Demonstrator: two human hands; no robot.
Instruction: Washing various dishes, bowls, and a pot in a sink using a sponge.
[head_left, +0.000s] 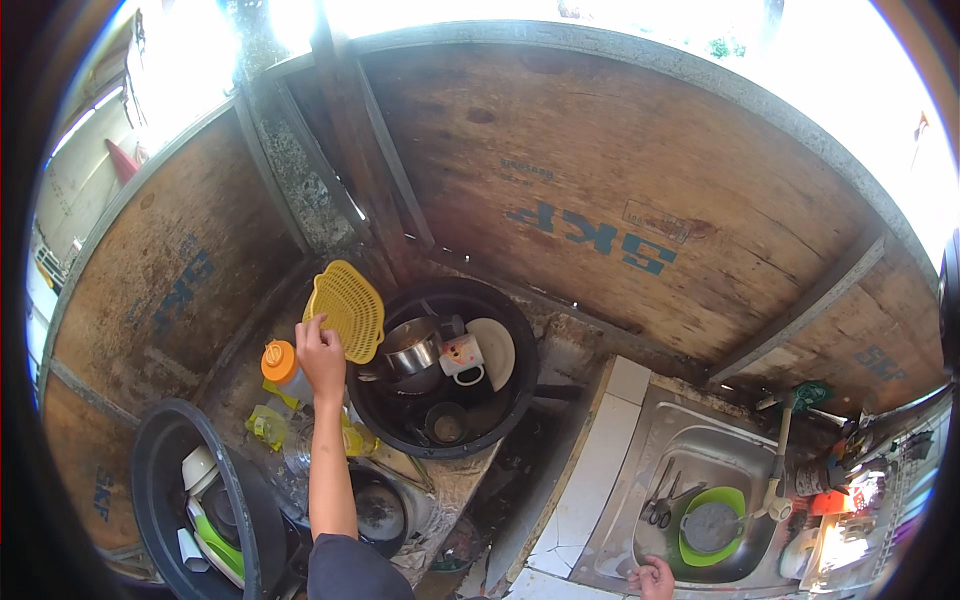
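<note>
My left hand (321, 356) grips the near rim of a yellow plastic basket (349, 311), tilted up beside a black tub (525, 397). In that tub are a steel pot (411, 347), a white patterned mug (461, 356), a cream plate (491, 351) and a small dark bowl (445, 423). My right hand (652, 577) is at the near edge of the steel sink (645, 480), fingers bent, with nothing visible in it. Water runs from the faucet (776, 506) into a green container (709, 493) in the basin. Scissors and other utensils (664, 502) lie left of the container.
An orange-lidded bottle (280, 364) and clear and yellow plastic items (268, 426) stand left of my forearm. A dark tub (251, 480) holding dishes is at lower left. A dark pan (380, 506) lies near my elbow. Plywood walls (600, 150) enclose the counter; a dish rack (885, 510) is far right.
</note>
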